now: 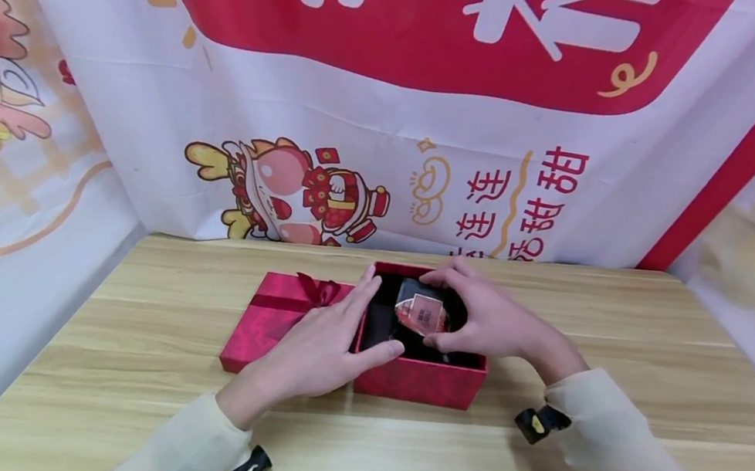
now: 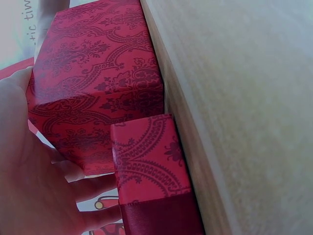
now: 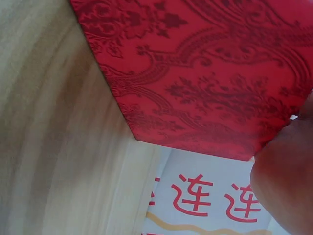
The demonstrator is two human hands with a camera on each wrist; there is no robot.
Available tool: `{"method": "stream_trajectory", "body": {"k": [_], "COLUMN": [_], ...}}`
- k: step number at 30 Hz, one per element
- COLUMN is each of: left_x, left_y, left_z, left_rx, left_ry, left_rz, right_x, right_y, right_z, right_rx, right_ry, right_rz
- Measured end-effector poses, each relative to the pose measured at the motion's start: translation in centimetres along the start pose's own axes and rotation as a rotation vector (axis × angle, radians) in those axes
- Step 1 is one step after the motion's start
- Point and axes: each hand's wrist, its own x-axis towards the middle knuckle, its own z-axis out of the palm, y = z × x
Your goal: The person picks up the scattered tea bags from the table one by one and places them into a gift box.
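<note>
An uncovered red patterned gift box (image 1: 417, 381) with a dark inside stands on the table. My right hand (image 1: 490, 314) reaches over its right side. Thumb and fingers there pinch a small faceted dark package (image 1: 423, 308) with a pinkish label, tilted in the box opening. My left hand (image 1: 322, 350) lies along the box's left wall with fingers stretched out, its thumb over the near rim. In the left wrist view, that thumb and the fingers rest at the patterned box (image 2: 98, 63). Part of the dark contents is hidden by the right hand.
The red lid (image 1: 272, 332) with a dark red ribbon bow (image 1: 318, 293) lies left of the box, partly under the left hand. Behind the wooden table (image 1: 160, 366) hangs a printed white and red cloth (image 1: 365, 102).
</note>
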Motion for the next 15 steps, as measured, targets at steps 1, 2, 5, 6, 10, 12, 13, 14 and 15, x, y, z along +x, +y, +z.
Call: {"method": "stream_trajectory", "body": {"k": [1, 2, 5, 6, 10, 12, 13, 14, 15], "left_x": [-0.01, -0.01, -0.02, -0.02, -0.02, -0.03, -0.04, -0.05, -0.05], "left_y": [-0.01, -0.02, -0.02, -0.02, 0.02, 0.06, 0.09, 0.11, 0.12], "left_z": [0.00, 0.00, 0.00, 0.00, -0.01, -0.03, -0.04, -0.04, -0.04], "left_rx": [0.000, 0.000, -0.001, -0.002, -0.003, -0.003, -0.004, -0.003, -0.004], "left_ry": [0.001, 0.001, 0.001, 0.002, 0.001, 0.000, 0.000, 0.001, 0.001], "left_rz": [0.000, 0.000, 0.000, -0.001, -0.002, -0.002, -0.001, -0.003, -0.002], "right_x": [0.00, 0.01, 0.07, 0.10, 0.16, 0.15, 0.15, 0.14, 0.13], "right_y": [-0.08, -0.18, -0.26, -0.23, -0.14, -0.14, -0.16, -0.18, -0.20], "right_z": [0.14, 0.27, 0.57, 0.67, 0.89, 0.93, 0.94, 0.95, 0.96], "right_rx": [-0.002, -0.007, -0.029, -0.038, -0.065, -0.079, -0.085, -0.093, -0.101], "right_ry": [-0.002, -0.003, -0.002, -0.002, 0.000, 0.004, 0.004, 0.005, 0.004], "right_rz": [0.002, 0.002, 0.016, 0.023, 0.028, 0.018, 0.011, 0.006, 0.002]}}
